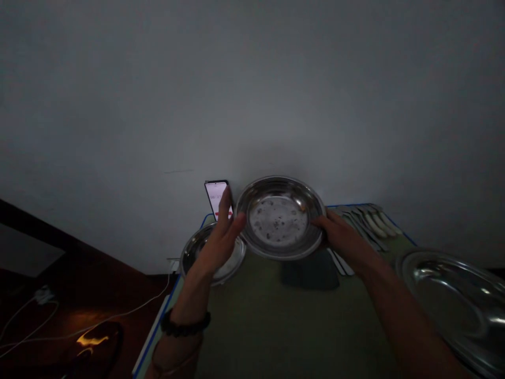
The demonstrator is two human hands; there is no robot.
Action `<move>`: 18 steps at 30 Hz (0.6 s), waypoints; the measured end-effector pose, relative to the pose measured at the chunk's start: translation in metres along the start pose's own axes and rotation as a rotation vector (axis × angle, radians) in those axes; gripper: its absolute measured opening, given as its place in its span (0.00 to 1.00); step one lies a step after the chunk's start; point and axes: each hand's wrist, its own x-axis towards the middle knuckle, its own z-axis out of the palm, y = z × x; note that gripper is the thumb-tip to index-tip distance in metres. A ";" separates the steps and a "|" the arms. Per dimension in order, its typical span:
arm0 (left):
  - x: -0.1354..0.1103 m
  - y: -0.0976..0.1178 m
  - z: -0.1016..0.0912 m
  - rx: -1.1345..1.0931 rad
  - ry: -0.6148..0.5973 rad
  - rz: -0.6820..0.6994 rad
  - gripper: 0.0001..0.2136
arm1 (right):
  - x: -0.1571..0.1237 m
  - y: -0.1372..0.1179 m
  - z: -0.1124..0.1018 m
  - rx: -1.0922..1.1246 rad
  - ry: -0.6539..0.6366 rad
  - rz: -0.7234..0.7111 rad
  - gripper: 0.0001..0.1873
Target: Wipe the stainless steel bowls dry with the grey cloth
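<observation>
A round, shiny metal bowl (pixel 279 221) is held up over the table, tilted so its inside faces me. Dark marks or small bits show on its bottom; I cannot tell which. My left hand (pixel 221 239) grips the rim at the left, thumb toward the inside. On the opposite side my right hand (pixel 340 234) is closed on the rim, thumb over the edge. Behind my left wrist a second metal bowl (pixel 190 253) sits on the table, partly covered by the hand. A phone (pixel 216 196) with a lit screen leans on the wall beside my left fingers.
Several knives and other utensils (pixel 373 221) lie at the table's back right. A large metal basin (pixel 453 305) stands at the right. Under the held bowl is a dark flat shape (pixel 310 273) on the green table (pixel 284 326). White cables (pixel 130 314) run across the floor at left.
</observation>
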 end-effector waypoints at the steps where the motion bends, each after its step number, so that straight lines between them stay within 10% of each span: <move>1: 0.003 -0.004 0.005 -0.153 0.062 -0.153 0.31 | 0.000 0.001 -0.002 -0.011 -0.021 -0.021 0.20; 6: 0.013 -0.017 0.023 -0.563 0.122 -0.707 0.16 | 0.003 0.007 -0.003 -0.029 -0.187 -0.102 0.21; 13: 0.028 -0.003 0.015 -0.560 0.239 -0.564 0.18 | 0.023 0.042 -0.001 -0.897 -0.129 -0.198 0.22; 18: 0.030 0.007 0.018 -0.508 0.245 -0.414 0.24 | 0.019 0.058 0.011 -1.089 -0.157 -0.111 0.23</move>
